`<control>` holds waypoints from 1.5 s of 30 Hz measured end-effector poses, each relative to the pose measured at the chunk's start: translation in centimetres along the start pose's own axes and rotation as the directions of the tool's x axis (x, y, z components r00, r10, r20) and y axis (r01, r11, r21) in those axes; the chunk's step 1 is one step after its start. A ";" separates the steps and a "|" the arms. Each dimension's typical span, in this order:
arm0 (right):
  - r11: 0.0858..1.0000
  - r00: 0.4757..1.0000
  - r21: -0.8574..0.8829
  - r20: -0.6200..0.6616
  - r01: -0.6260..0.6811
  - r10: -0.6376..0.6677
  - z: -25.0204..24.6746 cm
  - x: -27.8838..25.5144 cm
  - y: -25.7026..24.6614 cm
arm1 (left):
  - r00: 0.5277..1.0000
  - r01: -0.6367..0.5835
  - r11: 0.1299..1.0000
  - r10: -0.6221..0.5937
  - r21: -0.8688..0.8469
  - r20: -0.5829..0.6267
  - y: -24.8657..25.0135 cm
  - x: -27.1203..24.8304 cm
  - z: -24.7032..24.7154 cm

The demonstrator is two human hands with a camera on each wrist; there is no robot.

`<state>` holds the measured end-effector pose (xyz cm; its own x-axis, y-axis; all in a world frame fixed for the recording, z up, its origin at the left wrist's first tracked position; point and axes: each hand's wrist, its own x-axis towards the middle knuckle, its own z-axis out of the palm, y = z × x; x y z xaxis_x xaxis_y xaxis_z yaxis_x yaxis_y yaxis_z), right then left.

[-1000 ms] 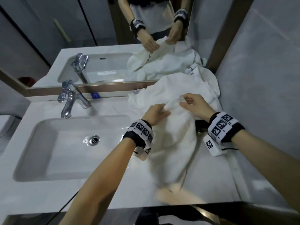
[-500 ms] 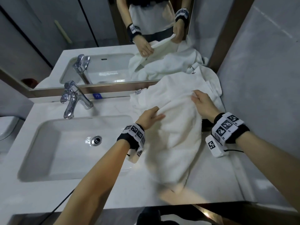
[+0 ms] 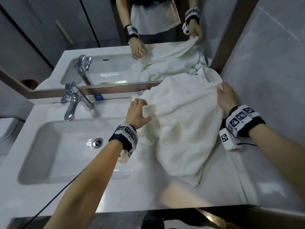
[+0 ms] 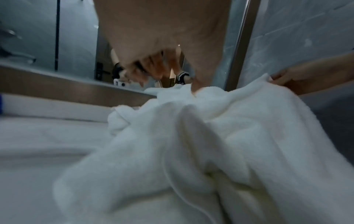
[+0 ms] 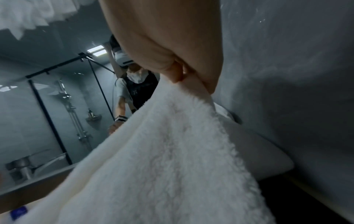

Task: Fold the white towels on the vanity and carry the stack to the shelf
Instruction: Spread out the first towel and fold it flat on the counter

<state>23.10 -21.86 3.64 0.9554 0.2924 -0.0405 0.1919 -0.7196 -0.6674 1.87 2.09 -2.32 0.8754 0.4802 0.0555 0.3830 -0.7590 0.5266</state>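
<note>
Both hands, left (image 3: 137, 113) and right (image 3: 227, 96), pinch the fluffy, rumpled white towel (image 3: 183, 129) over the glossy vanity (image 3: 99, 192)

The room is dim and cool-toned, and the glossy white stone vanity top (image 3: 102, 187) carries soft pale glare patches near the front edge and beside the oval white basin (image 3: 49, 146). In the right wrist view a rectangular ceiling light panel (image 5: 96, 51), reflected in the mirror, looks like the main source, though it is small and blurred. The chrome tap (image 3: 72, 103) shows bright specular streaks. The crumpled white terry towel (image 3: 181, 129) is nearly blown out, its lower hem smeared by motion blur. Wide-angle distortion bends the counter edges and forearms. Both wrist views are soft and noisy, with close skin out of focus.
</note>
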 end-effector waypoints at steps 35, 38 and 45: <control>0.999 0.997 0.041 -0.078 0.008 -0.005 1.1 1.7 1.8 | 0.798 0.171 0.936 -0.315 0.308 0.514 -4.2 -3.9 -1.8; 0.997 0.992 0.023 -0.106 0.073 -0.071 0.9 1.5 2.6 | 0.830 0.243 0.958 -0.285 0.149 0.480 -3.4 -2.3 -0.9; 0.994 0.987 -0.035 -0.123 0.104 -0.108 0.7 1.5 3.9 | 0.850 0.523 0.852 -0.517 -0.041 0.097 -3.9 0.7 0.2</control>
<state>25.07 -23.75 0.47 0.9494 0.2889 0.1234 0.2984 -0.7068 -0.6414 1.01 5.31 -4.57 0.5750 0.7581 -0.3077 0.7716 -0.3774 0.5120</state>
